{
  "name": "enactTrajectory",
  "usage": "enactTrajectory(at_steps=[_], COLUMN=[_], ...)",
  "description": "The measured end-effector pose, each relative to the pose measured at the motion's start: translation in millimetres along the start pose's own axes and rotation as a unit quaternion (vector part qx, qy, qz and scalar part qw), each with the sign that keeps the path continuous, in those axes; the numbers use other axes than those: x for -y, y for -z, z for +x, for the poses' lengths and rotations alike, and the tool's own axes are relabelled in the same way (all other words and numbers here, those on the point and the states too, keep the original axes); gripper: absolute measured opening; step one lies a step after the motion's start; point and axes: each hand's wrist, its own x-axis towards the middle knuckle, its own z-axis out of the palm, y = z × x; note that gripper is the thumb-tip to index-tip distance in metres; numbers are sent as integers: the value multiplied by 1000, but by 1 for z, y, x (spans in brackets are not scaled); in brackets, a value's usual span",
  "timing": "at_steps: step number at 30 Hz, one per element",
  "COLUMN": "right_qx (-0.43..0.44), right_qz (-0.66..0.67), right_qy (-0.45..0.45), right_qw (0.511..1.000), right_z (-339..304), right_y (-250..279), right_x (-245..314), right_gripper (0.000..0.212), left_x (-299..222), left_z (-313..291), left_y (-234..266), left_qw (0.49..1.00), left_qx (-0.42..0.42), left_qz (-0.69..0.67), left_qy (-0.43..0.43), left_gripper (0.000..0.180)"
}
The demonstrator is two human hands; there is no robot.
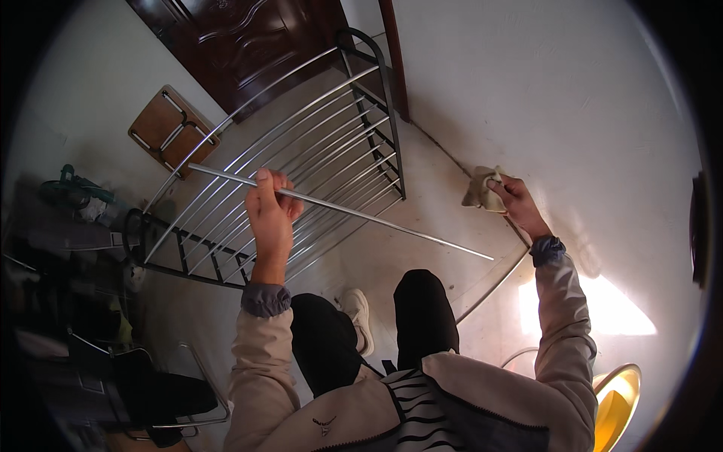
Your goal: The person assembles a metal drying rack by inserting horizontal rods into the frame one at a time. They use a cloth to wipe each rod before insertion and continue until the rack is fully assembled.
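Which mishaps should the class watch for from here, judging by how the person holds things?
1. The left hand grips the metal rod nearer its left end, so the longer right part might dip or swing.
2. The rod crosses in front of the metal rack in this view; a careless turn could perhaps knock its bars.
3. The right hand holds the crumpled cloth by one side, so it might slip.
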Motion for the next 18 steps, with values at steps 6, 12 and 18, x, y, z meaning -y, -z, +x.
enactTrajectory(at_steps=[6,12,18], right_qx=[144,133,91], right_qz=[22,-194,-335], right_qy=[102,346,398], right_qw=[984,908,849], right_z=[26,22,1], right_y=[-85,-165,-166], right_x=[82,120,86], right_gripper=[33,28,26], left_x=[35,52,18], left_z=[3,2,-7], left_y=[-62,-80,-50], left_qw=[993,994,997], left_qx=[109,57,-58], left_qz=[16,51,47], left_qy=[43,76,13], left_gripper=[51,44,49])
